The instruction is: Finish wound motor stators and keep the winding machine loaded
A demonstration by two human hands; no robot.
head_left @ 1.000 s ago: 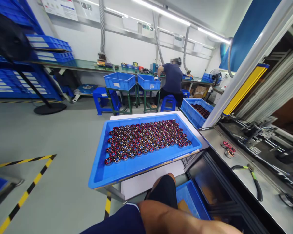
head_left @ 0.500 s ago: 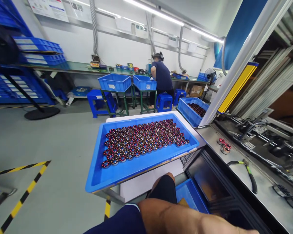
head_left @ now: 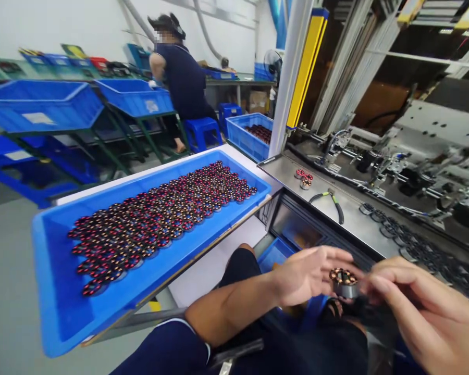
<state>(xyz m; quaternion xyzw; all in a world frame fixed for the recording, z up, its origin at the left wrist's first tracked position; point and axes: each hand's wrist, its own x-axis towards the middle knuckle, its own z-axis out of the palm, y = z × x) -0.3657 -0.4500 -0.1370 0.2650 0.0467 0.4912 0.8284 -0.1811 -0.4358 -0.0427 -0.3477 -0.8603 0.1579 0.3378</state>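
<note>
A round motor stator (head_left: 343,281) with copper windings and a grey metal rim is held up between my hands over my lap. My left hand (head_left: 307,273) has its fingers reaching around the stator's far side, supporting it. On the other side, my right hand (head_left: 426,302) has thumb and forefinger drawn together close to the rim. Blur hides whether those fingertips grip the rim or a small dark part. To the left, a blue tray (head_left: 50,291) contains many similar stators (head_left: 160,213), in red, black and copper colours, laid in rows.
On the metal bench at right lie green-handled pliers (head_left: 332,200), a few loose stators (head_left: 304,178) and rows of black rings (head_left: 398,232). Machinery (head_left: 379,161) stands behind them. A yellow guard bar (head_left: 308,67) rises beside a post. A co-worker (head_left: 183,78) is at the back bench.
My view has swung right and closer to the bench. My left forearm, earlier reaching right along the bottom edge, is now bent up; both hands and the stator have come into view.
</note>
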